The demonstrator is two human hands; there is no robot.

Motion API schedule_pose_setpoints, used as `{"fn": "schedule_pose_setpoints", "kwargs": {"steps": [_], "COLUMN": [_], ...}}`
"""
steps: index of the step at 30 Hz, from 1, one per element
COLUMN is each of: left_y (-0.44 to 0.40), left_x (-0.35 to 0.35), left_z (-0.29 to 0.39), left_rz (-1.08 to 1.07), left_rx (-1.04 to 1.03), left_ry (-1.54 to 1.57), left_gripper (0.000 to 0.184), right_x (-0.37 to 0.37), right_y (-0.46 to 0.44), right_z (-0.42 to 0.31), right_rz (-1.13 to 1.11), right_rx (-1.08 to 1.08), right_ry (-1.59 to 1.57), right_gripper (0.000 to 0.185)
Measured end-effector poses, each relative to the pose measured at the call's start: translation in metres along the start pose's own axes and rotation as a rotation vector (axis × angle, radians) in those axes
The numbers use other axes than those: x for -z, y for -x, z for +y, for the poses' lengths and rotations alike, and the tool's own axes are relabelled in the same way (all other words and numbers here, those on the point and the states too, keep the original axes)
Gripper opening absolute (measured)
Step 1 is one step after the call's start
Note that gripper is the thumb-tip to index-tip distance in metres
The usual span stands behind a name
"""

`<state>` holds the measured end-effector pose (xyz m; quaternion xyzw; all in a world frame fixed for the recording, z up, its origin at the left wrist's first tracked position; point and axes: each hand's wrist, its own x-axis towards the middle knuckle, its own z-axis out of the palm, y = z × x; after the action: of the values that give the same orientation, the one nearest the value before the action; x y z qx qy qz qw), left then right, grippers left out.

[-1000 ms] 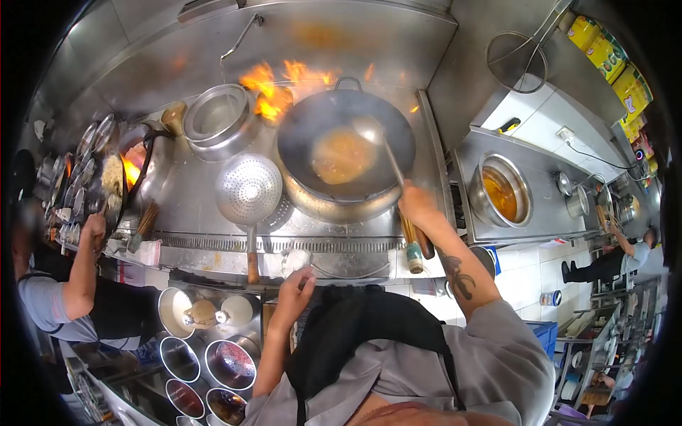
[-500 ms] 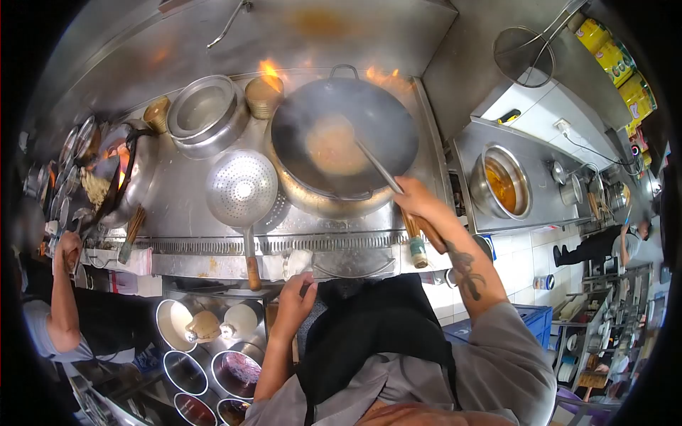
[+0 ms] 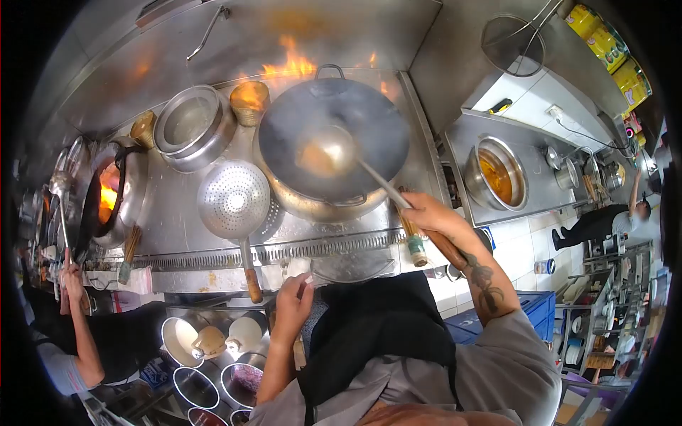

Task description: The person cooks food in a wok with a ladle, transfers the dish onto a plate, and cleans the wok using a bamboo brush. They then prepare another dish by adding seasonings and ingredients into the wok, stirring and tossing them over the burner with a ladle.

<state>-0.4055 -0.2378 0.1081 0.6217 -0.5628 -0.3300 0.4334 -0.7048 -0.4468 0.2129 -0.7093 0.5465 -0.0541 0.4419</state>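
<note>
My right hand (image 3: 428,213) is closed around the wooden-ended handle of a metal ladle (image 3: 380,182). The ladle's bowl is in the large dark wok (image 3: 284,153), over the pale brownish food (image 3: 315,159) there. Haze over the wok blurs the contents. My left hand (image 3: 293,304) is low by the stove's front edge, fingers curled in; whether anything is inside them is hidden. Just beyond it lies a white cloth (image 3: 298,267). A perforated metal skimmer (image 3: 234,199) rests left of the wok, its wooden handle pointing toward me.
Flames (image 3: 291,64) rise behind the wok. Stacked metal bowls (image 3: 186,128) and a bamboo brush (image 3: 415,248) are on the stove. At left, a co-worker's hand (image 3: 72,282) holds a long-handled tool beside a flaming burner (image 3: 108,195). A pot of orange liquid (image 3: 499,174) stands right.
The ladle's bowl now shows raised over the food, and my right hand has shifted slightly right and down. Flames behind the wok have grown. The co-worker's wok has left the burner at left.
</note>
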Motion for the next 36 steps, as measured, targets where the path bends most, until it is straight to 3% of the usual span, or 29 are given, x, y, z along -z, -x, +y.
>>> {"fn": "schedule_pose_setpoints", "kwargs": {"steps": [4, 5, 9, 12, 15, 18, 19, 22, 25, 28, 31, 34, 36], "left_y": [-0.002, -0.005, -0.011, -0.007, 0.003, 0.003, 0.001, -0.004, 0.000, 0.006, 0.011, 0.019, 0.020], "left_x": [0.000, -0.001, -0.008, -0.001, 0.010, 0.015, 0.015, 0.009, 0.008, 0.008, 0.006, 0.002, -0.003], "left_z": [0.002, 0.006, 0.010, 0.013, 0.010, 0.017, 0.023, 0.028, 0.034, 0.033, 0.038, 0.055, 0.065], "left_rz": [0.018, 0.015, -0.041, -0.034, 0.004, 0.035, 0.039, 0.025, 0.008, 0.036, 0.092, 0.145, 0.175], "left_rx": [-0.011, -0.028, -0.079, -0.033, 0.012, 0.012, 0.007, -0.052, -0.041, -0.021, -0.009, 0.015, 0.024], "left_ry": [0.007, 0.008, 0.001, 0.003, 0.021, 0.027, 0.024, -0.020, -0.046, -0.059, -0.107, -0.141, -0.164], "left_gripper": [0.019, 0.019, 0.019, 0.019, 0.019, 0.019, 0.019, 0.018, 0.019, 0.019, 0.018, 0.018, 0.018], "right_x": [-0.019, -0.038, -0.046, -0.011, 0.009, 0.001, -0.007, -0.040, -0.034, -0.010, -0.015, -0.024, -0.016], "right_y": [-0.037, -0.063, -0.039, 0.002, 0.016, -0.006, -0.015, -0.044, -0.031, -0.015, -0.042, -0.051, -0.039], "right_z": [0.026, 0.050, 0.009, 0.002, -0.005, 0.013, 0.009, 0.040, 0.037, 0.007, 0.022, 0.033, 0.031], "right_rz": [0.314, 0.494, 0.170, -0.068, 0.058, 0.360, 0.394, 0.464, 0.271, 0.145, 0.425, 0.443, 0.258], "right_rx": [0.023, 0.143, 0.145, 0.062, -0.043, -0.011, -0.157, -0.090, 0.143, 0.032, 0.002, -0.001, 0.032], "right_ry": [0.232, 0.423, 0.073, -0.100, 0.053, 0.417, 0.472, 0.538, 0.266, 0.134, 0.449, 0.548, 0.346], "right_gripper": [0.028, 0.027, 0.024, 0.025, 0.029, 0.037, 0.038, 0.038, 0.037, 0.035, 0.030, 0.031, 0.028]}}
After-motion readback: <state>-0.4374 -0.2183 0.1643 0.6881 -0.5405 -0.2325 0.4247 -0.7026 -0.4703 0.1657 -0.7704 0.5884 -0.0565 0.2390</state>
